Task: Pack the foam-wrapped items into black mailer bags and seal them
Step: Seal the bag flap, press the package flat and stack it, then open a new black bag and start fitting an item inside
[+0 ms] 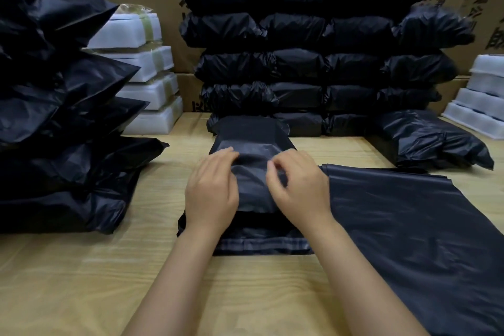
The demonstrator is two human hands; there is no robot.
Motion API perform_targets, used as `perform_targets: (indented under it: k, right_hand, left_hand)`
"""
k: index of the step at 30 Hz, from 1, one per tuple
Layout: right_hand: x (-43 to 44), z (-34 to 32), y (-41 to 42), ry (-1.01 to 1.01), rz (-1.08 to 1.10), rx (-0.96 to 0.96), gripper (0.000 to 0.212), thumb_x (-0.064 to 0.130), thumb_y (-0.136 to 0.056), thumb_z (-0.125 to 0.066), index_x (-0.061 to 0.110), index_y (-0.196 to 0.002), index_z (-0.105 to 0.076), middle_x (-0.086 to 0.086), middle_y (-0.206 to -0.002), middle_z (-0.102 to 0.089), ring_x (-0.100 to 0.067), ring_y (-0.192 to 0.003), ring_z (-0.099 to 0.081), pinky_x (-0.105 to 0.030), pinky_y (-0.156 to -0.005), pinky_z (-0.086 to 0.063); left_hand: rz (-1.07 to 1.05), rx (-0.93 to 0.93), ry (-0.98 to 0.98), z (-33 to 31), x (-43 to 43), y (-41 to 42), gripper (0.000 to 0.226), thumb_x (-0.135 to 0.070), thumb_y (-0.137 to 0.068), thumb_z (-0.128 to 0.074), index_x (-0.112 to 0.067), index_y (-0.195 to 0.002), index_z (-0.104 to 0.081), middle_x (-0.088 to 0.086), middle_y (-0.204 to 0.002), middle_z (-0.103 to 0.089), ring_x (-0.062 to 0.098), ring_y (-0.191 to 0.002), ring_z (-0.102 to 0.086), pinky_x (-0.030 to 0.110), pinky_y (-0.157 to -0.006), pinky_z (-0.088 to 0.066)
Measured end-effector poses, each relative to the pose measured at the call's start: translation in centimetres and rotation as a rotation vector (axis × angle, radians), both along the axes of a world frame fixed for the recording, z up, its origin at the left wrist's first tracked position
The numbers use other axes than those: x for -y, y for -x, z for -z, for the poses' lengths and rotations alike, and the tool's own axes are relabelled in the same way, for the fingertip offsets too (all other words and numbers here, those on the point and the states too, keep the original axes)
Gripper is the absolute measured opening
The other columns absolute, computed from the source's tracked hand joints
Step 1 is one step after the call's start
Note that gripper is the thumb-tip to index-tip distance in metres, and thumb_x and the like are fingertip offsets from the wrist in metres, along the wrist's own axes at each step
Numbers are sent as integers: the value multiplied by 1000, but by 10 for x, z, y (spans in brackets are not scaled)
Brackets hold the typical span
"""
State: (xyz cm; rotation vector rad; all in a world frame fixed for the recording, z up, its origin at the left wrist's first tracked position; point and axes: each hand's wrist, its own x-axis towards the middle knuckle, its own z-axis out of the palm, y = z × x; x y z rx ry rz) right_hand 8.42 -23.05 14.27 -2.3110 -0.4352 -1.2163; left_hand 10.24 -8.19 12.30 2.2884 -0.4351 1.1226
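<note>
Centre: the left hand presses flat on a filled black plastic mailer bag; the right hand pinches its fold. At 3 o'clock lie empty flat black bags; sealed black parcels wall 12 and 9, white foam-wrapped blocks at 10.

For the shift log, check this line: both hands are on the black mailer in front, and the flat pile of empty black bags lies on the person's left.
Wrong side. The head view shows the left hand and right hand on the black mailer in front, but the flat pile of empty black bags lies on the person's right.
</note>
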Motion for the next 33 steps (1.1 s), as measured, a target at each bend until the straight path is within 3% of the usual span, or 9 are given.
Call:
perform_targets:
  k: [1, 3, 8, 16, 20, 22, 25, 29, 33]
  right_hand:
    - [-1, 9, -6, 142, 42, -162, 30, 32, -94, -47, 15, -111, -64, -2, -117, -62, -22, -112, -54, -34, -94, -44]
    - [4, 35, -16, 402, 89, -564, 55, 51, -98, -30, 31, -149, -23, 4, -160, -7, -22, -147, 2, -46, -118, 2]
    - [17, 69, -28, 436, 99, -951, 62, 70, -90, -11, 49, -145, 8, 21, -153, 23, -15, -139, 30, -45, -108, 24]
    - [17, 50, -35, 395, 18, -1177, 61, 68, -92, -16, 46, -148, -6, 22, -155, 9, -17, -145, 14, -49, -114, 10]
    - [37, 18, -30, 327, -108, -1156, 47, 50, -100, -30, 33, -143, -37, 11, -152, -32, -19, -142, -24, -38, -115, -20]
    - [43, 9, -18, 233, -77, -972, 36, 42, -98, -44, 31, -129, -57, 9, -132, -57, -14, -124, -48, -31, -102, -39]
    - [26, 10, 7, 197, -95, -767, 27, 33, -94, -55, 27, -118, -66, 10, -117, -64, -8, -112, -55, -25, -95, -43]
    - [-22, 17, 23, 161, -202, -746, 27, 33, -92, -57, 27, -117, -65, 10, -113, -62, -8, -111, -50, -31, -98, -42]
    - [-70, 25, 19, 151, -235, -795, 27, 32, -91, -60, 25, -116, -66, 3, -113, -60, -17, -114, -47, -37, -98, -42]
  left_hand:
    - [-8, -142, -106, 8, -2, -6, 39, -11, -95, -42, -11, -132, -53, 6, -139, -51, 20, -133, -43, 40, -112, -26]
    - [-37, -474, -268, 25, -6, -15, 50, -30, -101, -31, -29, -150, -21, -6, -160, -11, 13, -147, -1, 51, -115, 2]
    - [-139, -909, -463, 49, -9, -24, 55, -61, -94, -13, -55, -143, 11, -20, -151, 29, 17, -141, 29, 72, -99, 16]
    - [-73, -1105, -471, 33, -13, -31, 51, -57, -93, -12, -55, -144, -5, -22, -155, 14, 16, -145, 14, 72, -100, 12]
    - [197, -983, 5, 15, -53, -38, 36, -43, -100, -33, -41, -131, -51, -14, -144, -43, 14, -138, -34, 41, -114, -20]
    - [175, -852, 333, 13, -70, -31, 24, -40, -95, -52, -34, -116, -60, -1, -125, -62, 19, -116, -56, 40, -105, -40]
    - [-78, -865, 283, 16, -89, -18, 56, -51, -79, -68, -29, -126, -48, 0, -109, -63, 21, -93, -63, 38, -82, -52]
    - [74, -1091, 326, 16, -103, -5, 73, -32, -70, -82, -32, -129, -40, 0, -65, -69, 13, -46, -57, 23, -41, -41]
    - [205, -1175, 350, 15, -117, 3, 82, -10, -77, -77, -33, -142, -32, 16, -61, -61, 24, -48, -47, 21, -35, -29]
